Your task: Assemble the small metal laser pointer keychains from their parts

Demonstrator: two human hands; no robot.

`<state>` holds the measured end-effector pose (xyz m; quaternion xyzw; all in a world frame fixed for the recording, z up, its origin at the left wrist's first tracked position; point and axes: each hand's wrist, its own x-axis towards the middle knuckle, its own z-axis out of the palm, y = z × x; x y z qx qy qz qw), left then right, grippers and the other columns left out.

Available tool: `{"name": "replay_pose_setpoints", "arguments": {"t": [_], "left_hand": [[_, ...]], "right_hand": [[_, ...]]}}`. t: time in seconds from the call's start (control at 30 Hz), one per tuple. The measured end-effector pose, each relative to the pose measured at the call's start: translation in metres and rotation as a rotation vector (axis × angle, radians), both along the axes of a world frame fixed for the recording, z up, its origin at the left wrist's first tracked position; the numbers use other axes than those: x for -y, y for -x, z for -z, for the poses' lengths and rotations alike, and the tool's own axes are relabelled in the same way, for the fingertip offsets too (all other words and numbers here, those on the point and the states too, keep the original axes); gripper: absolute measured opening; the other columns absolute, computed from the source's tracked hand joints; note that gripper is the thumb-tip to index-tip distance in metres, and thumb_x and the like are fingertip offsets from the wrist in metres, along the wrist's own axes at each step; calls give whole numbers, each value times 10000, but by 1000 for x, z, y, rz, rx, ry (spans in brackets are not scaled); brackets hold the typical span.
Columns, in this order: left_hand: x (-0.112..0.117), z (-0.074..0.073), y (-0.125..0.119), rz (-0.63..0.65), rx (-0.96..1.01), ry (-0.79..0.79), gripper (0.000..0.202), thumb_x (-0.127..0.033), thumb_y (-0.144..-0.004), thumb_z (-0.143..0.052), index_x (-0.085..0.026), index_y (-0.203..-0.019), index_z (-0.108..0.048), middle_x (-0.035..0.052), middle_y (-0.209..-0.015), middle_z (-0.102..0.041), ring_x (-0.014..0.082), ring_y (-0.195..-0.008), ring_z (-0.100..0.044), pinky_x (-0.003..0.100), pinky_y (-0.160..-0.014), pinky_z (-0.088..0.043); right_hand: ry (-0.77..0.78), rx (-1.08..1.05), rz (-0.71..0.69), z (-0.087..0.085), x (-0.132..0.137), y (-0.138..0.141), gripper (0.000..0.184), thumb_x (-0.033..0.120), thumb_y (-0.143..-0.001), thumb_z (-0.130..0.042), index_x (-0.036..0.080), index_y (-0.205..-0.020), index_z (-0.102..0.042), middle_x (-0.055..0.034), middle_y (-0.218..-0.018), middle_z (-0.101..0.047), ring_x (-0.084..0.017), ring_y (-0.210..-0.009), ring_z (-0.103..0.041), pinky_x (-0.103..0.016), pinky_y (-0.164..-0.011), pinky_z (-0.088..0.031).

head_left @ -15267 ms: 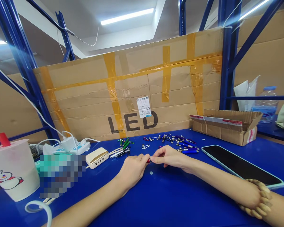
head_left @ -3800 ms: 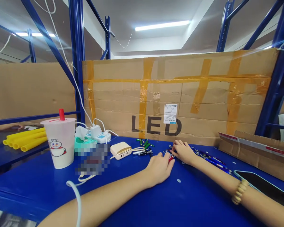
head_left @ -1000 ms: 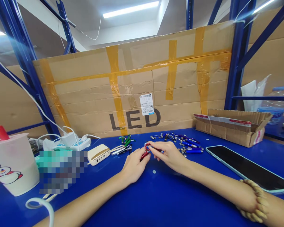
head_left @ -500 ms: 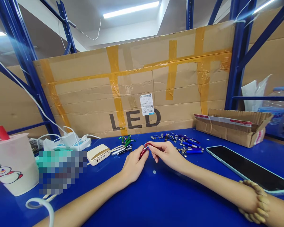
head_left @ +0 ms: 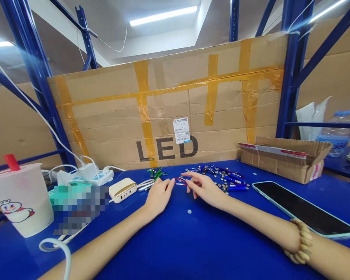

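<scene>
A small red carabiner keychain with a thin silver body [head_left: 181,181] lies on the blue tabletop [head_left: 186,233] between my hands. My left hand [head_left: 160,195] rests just left of it, fingers spread and holding nothing. My right hand [head_left: 205,186] is to its right, with the index finger reaching toward it and nothing gripped. Behind the right hand lies a scattered heap of blue and silver keychain penlights [head_left: 221,177]. Left of the left hand's fingertips are a few green penlights [head_left: 154,174] and several silver pens [head_left: 146,186].
A gold-trimmed white power bank [head_left: 122,189] and a white power strip [head_left: 93,178] sit left of the hands. A plastic cup [head_left: 20,200] stands at the left, a phone [head_left: 300,206] lies right, and an open cardboard box [head_left: 282,161] stands behind it.
The red keychain has left my hands and now lies on the table. My hands have moved apart to either side of it.
</scene>
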<state>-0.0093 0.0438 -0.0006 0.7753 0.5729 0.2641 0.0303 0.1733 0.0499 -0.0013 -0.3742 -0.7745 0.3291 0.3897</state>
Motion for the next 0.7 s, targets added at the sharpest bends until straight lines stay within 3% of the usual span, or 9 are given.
{"name": "replay_pose_setpoints", "arguments": {"t": [0.17, 0.33, 0.43, 0.53, 0.7], "left_hand": [[-18, 6, 18, -114, -287, -99, 307, -395, -897, -320, -194, -842, -546, 59, -905, -560, 230, -922, -444, 368, -793, -350], [-22, 8, 21, -175, -323, -116, 207, -233, -883, -337, -183, -965, -520, 81, -1001, -542, 242, -965, -434, 380, -806, -349], [-19, 7, 20, -195, -333, -139, 257, -96, -831, -318, -171, -984, -510, 99, -1025, -515, 247, -978, -422, 381, -805, -346], [-15, 5, 20, -188, -326, -167, 326, -17, -765, -314, -166, -978, -510, 104, -1035, -498, 244, -989, -418, 383, -815, -344], [-7, -1, 19, -55, -285, -185, 228, -111, -807, -325, -178, -875, -532, 72, -968, -531, 211, -942, -454, 349, -822, -369]], "right_hand": [[-156, 294, 139, 0, -3, -10, 379, 317, -835, -396, 246, -1198, -475, 26, -753, -618, -83, -575, -524, -224, -591, -392], [-177, 422, 207, -4, -2, -11, 344, 287, -824, -389, 283, -1151, -495, 44, -769, -635, -105, -664, -554, -227, -599, -364], [-181, 478, 242, -5, 0, -10, 318, 284, -824, -375, 298, -1105, -524, 54, -773, -642, -111, -723, -564, -229, -620, -360], [-176, 518, 266, -6, 2, -9, 297, 275, -813, -382, 293, -1051, -559, 53, -786, -648, -113, -724, -568, -233, -623, -356], [-182, 581, 309, -8, 5, -8, 288, 263, -797, -397, 271, -1013, -587, 29, -846, -646, -121, -750, -571, -240, -621, -350]]}}
